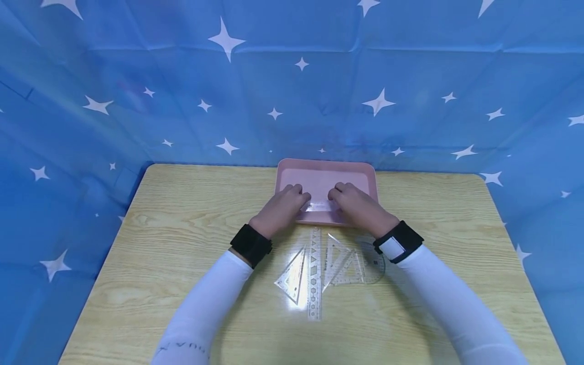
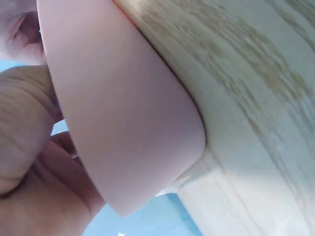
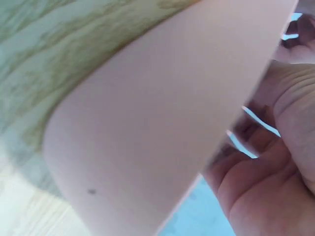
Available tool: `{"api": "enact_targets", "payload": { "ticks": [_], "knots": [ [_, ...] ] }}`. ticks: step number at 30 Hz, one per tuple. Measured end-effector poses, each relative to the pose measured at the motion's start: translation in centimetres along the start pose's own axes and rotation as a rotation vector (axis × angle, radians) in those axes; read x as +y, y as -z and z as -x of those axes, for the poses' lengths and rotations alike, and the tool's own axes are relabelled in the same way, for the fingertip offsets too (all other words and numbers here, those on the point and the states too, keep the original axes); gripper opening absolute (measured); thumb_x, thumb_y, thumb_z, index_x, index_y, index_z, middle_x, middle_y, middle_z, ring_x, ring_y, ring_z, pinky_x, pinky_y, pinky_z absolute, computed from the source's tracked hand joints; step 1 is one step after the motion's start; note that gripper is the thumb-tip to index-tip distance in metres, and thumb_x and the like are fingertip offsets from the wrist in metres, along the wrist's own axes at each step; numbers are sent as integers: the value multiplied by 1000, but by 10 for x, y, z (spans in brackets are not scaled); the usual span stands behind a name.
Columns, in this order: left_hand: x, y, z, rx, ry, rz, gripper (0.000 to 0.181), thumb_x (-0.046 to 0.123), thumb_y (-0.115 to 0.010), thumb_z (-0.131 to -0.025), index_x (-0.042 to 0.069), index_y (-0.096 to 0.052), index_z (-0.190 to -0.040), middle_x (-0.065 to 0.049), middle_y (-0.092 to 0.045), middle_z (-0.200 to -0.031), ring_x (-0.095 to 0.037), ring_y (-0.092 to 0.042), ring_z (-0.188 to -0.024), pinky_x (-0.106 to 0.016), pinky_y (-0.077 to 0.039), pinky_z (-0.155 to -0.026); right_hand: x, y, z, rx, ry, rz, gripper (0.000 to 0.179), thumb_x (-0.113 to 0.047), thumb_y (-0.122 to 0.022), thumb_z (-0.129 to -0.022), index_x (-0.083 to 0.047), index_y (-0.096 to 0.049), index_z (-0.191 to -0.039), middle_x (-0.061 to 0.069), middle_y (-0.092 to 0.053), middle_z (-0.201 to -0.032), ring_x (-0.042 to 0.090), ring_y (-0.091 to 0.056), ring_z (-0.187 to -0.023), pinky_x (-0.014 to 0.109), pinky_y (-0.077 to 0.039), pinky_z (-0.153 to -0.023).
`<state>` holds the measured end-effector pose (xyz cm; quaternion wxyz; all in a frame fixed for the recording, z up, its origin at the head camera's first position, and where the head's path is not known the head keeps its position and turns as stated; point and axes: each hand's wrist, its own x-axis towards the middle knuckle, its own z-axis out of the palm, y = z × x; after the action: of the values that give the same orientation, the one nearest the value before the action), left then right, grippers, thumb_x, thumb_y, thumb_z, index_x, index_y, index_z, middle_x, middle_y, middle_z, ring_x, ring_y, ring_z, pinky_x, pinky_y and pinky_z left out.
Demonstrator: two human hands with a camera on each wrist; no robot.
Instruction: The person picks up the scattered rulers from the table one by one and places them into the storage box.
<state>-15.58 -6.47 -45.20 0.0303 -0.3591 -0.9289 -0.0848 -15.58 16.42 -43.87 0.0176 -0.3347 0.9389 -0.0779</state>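
Both hands reach over the near rim of a pink tray at the back of the table. My left hand, fingers curled, holds the left end of a clear ruler inside the tray. At its other end, my right hand grips with curled fingers. The fingertips are partly hidden in the head view. In both wrist views the tray's outer wall covers much of the fingers, so the ruler is not seen there.
On the wood-grain table, in front of the tray, lie a clear set square, a clear stencil ruler, two more overlapping set squares and a clear protractor. A blue star-patterned cloth hangs behind.
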Motion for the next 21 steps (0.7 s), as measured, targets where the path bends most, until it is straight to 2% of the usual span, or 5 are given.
{"api": "enact_targets", "payload": {
  "ticks": [9,17,21],
  "knots": [
    [-2,-9,-8,-65,26,32,21,-8,-62,-92,5,-73,-102,-13,-64,-93,-28,-59,-82,-37,-52,-74,9,-10,-7,-49,-7,-40,21,0,-72,-93,-1,-72,-113,14,-69,-106,27,-66,-97,38,-57,-90],
    [-5,-14,-11,-138,64,108,17,-2,-71,-88,5,-70,-104,-12,-63,-95,-27,-61,-89,-37,-53,-79,16,-16,-11,-158,-48,-151,21,-1,-71,-93,-1,-71,-114,10,-68,-102,22,-64,-93,37,-55,-84],
    [-8,-16,-14,-178,96,160,16,4,-76,-89,5,-68,-104,-10,-61,-95,-26,-59,-91,-37,-50,-81,17,-17,-12,-195,-65,-162,23,-4,-74,-93,-3,-70,-115,8,-66,-102,20,-61,-92,36,-54,-84]
  ]
}}
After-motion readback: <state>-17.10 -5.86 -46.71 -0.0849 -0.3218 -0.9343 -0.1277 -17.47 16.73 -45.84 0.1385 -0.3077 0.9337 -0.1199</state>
